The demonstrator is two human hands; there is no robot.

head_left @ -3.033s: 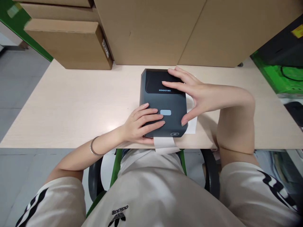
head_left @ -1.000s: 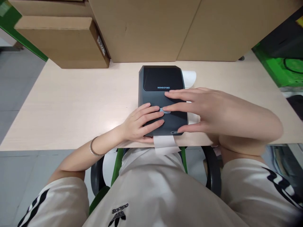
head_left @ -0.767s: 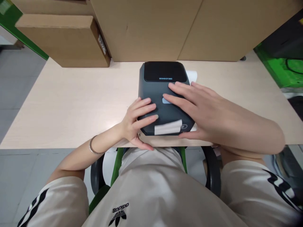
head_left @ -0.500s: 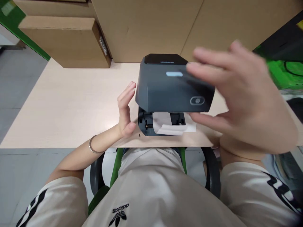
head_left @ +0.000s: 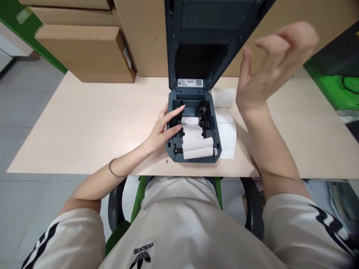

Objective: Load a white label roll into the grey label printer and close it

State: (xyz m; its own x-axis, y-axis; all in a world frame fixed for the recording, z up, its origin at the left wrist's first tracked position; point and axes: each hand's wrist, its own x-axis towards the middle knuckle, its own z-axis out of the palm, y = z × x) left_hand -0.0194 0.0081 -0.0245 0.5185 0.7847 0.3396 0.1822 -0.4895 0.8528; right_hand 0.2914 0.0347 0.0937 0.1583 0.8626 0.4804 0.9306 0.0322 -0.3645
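A dark grey label printer (head_left: 171, 157) sits on the table with its lid (head_left: 207, 31) swung fully up. Inside lie a small white paper roll (head_left: 190, 121) and a strip of white paper (head_left: 198, 148) curling over the front roller. My left hand (head_left: 168, 125) rests on the printer's left edge, fingers stretched out over the inside near the roll. To the right of the lid, my right hand (head_left: 269, 67) is raised in the air, fingers apart and a little blurred, holding nothing.
White paper sheets (head_left: 227, 134) lie beside the printer's right side. A flat cardboard box (head_left: 84, 56) stands at the back left, with a larger cardboard box (head_left: 140, 45) behind. A green crate (head_left: 331, 89) is at the right. The table's front edge (head_left: 148, 175) runs close to the printer.
The lid has swung from nearly closed to fully up, showing the inside. My right hand has come off it and risen. My left hand has moved onto the printer's left edge.
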